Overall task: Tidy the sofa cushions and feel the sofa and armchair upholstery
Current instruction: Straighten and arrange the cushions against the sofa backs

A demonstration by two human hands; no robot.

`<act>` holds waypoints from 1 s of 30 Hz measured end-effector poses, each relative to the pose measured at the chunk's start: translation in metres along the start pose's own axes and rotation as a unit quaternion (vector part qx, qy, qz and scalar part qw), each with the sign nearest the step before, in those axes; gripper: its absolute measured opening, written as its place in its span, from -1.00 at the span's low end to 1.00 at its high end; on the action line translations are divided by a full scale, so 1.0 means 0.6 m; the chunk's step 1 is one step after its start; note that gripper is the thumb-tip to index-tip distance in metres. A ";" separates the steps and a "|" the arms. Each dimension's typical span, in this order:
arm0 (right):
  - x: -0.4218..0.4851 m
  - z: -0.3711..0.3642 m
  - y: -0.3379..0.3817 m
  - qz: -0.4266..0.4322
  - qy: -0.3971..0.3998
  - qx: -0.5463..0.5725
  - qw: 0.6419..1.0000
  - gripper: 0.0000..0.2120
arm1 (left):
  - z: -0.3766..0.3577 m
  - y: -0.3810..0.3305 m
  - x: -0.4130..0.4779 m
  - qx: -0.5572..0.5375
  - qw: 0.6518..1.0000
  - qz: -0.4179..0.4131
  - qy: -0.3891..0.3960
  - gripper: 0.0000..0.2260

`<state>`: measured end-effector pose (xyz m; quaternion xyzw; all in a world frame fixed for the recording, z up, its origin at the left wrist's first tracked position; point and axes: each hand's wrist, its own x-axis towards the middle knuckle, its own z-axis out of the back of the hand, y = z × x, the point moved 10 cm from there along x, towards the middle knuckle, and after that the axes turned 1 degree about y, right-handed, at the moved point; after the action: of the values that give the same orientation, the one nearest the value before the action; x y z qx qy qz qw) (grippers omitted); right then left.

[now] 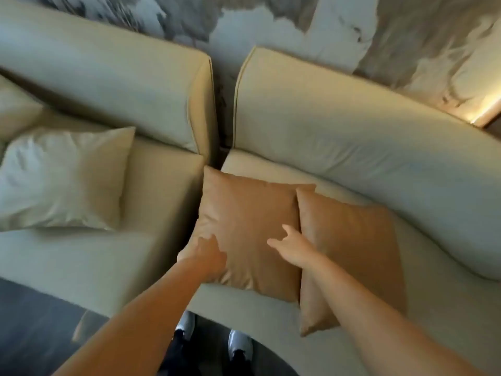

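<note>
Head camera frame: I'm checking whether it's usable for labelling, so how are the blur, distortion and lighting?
Head view: soft all over, with the wall smeared worst; wide-angle bending curves the sofa backrests; a warm glow sits at the right edge, otherwise dim, even light; both hands on the tan cushion remain readable.

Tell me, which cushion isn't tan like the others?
The pale cream cushion on the left seat, lying alone. The two tan cushions overlap on the right seat.

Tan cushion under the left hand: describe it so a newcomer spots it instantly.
Find the right sofa section, past the gap between the two cream pieces. Two tan cushions lie on its seat; this tan cushion is the one nearest the gap, overlapping the second tan cushion, with the left hand at its lower-left corner.
</note>
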<state>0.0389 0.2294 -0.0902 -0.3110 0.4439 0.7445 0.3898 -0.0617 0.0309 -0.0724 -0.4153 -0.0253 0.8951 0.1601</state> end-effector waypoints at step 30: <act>0.206 0.224 -0.014 0.036 -0.270 0.546 0.792 -0.22 | 0.257 -0.123 0.404 -0.435 0.888 -0.144 -0.033 -0.48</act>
<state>-0.0316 0.3907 -0.1383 0.1833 0.6636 0.4459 0.5720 -0.3046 0.1891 -0.1367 -0.4057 -0.4769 0.7746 0.0891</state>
